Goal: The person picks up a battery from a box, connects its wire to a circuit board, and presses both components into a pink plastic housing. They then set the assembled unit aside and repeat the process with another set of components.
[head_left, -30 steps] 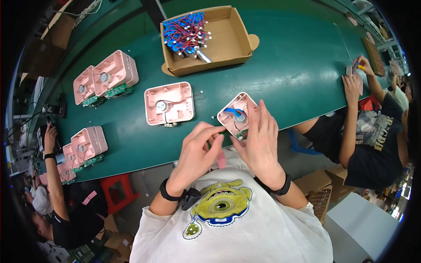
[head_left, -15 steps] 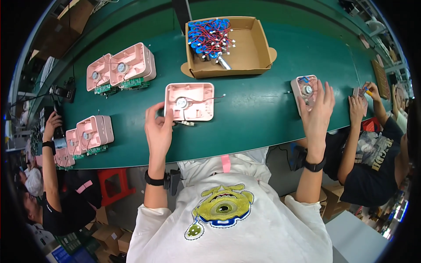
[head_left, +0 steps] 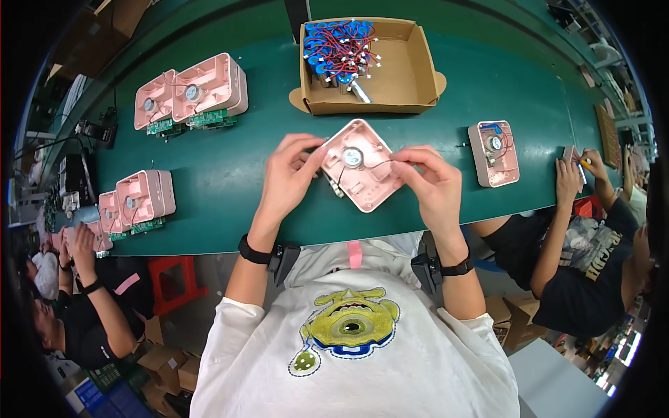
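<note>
- The square pink plastic housing (head_left: 361, 174) with a round silver part at its middle is held tilted, one corner up, just over the near part of the green tabletop (head_left: 230, 174), between both hands.
- The left hand (head_left: 291, 173) has its fingers (head_left: 301, 143) curled closed on the housing's left corner; the grip looks narrow, so a twist could let the housing pivot out and drop.
- The right hand (head_left: 431, 182) pinches with thumb and forefinger closed at the housing's right edge, seemingly on a thin dark wire (head_left: 376, 166); whether the wire itself is caught I cannot tell. A hard pull could tear it from its joint.
- A small green circuit board (head_left: 333, 187) shows under the housing's lower left edge; pressing there could bend it.
- The open cardboard box (head_left: 411, 70) of blue parts with red leads (head_left: 338, 52) sits just beyond; a raised elbow or the housing's corner could knock it.
- Another pink housing (head_left: 494, 153) lies to the right, near a neighbour's hand (head_left: 570, 177); reaches could cross.
</note>
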Tool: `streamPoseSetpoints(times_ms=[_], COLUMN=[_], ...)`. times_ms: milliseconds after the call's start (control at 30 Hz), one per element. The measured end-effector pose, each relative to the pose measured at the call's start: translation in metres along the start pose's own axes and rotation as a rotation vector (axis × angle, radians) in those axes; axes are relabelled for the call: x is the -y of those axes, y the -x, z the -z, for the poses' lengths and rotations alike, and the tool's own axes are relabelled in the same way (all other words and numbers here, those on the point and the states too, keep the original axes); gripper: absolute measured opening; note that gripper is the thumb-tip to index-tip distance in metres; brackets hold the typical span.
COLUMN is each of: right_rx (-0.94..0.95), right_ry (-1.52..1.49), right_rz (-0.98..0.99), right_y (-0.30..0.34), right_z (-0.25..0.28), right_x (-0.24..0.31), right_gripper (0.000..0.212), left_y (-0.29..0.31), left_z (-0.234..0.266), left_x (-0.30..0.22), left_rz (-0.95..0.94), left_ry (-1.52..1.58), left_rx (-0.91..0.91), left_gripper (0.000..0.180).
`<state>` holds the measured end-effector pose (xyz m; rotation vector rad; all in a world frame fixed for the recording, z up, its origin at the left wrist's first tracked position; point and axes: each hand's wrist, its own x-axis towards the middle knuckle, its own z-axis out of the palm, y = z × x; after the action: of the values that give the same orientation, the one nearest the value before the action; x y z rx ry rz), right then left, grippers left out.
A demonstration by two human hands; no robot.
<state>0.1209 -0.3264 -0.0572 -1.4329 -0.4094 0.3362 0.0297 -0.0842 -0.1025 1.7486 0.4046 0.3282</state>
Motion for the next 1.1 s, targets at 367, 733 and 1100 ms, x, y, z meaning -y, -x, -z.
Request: streamPoseSetpoints(times_ms=[367, 733, 1100], right_rx=[0.036, 0.089, 0.038], right_ry=[-0.316, -0.329, -0.194], right_rz=[0.037, -0.072, -0.001], right_y=[-0.033, -0.028, -0.031], right_z=[-0.011, -0.001, 0.004], right_x=[0.010, 0.011, 0.008], right_gripper=[0.027, 0.017, 0.019], left_y=[0.014, 0.002, 0.000], left_z=[-0.019, -0.032, -0.040], left_x=[-0.014, -0.024, -0.025], left_rz=[-0.632, -0.337, -0.288], left_ry=[-0.525, -0.148, -0.245], left_rx=[0.094, 0.048, 0.006], left_gripper=[0.037, 0.025, 0.018])
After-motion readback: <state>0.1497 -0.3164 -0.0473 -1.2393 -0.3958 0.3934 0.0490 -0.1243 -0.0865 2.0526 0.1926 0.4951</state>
